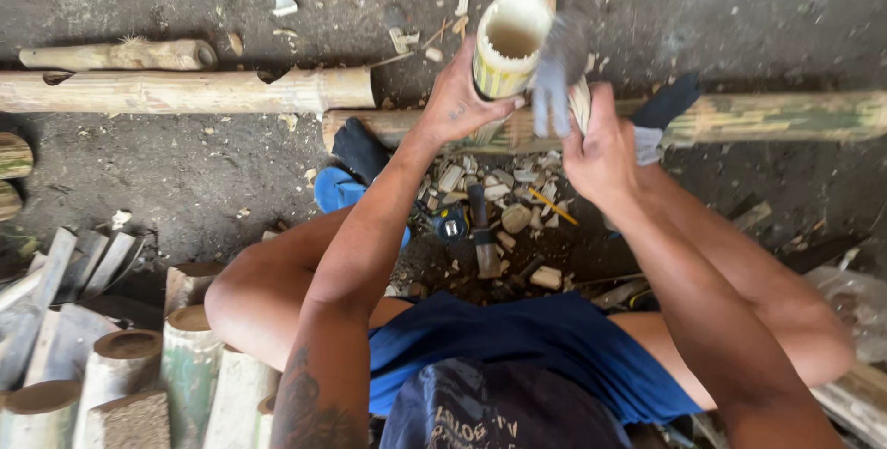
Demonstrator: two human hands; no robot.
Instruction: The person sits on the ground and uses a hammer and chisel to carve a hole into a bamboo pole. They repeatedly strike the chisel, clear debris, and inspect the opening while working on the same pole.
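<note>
A short hollow bamboo tube (508, 47) stands tilted toward me, its open end facing up. My left hand (457, 98) grips its side. My right hand (601, 144) holds a blurred blade-like tool (554, 75) against the tube's right rim; the tool's exact shape is smeared by motion. Both hands are above a long bamboo pole (767, 116) lying across the ground.
Bamboo poles (185, 91) lie on the dirt at left. Cut bamboo sections (120, 375) stand at bottom left beside flat slats (65, 273). Chips, a hammer (482, 236) and a tape measure (451, 224) lie between my knees. A blue sandal (337, 188) is under my left foot.
</note>
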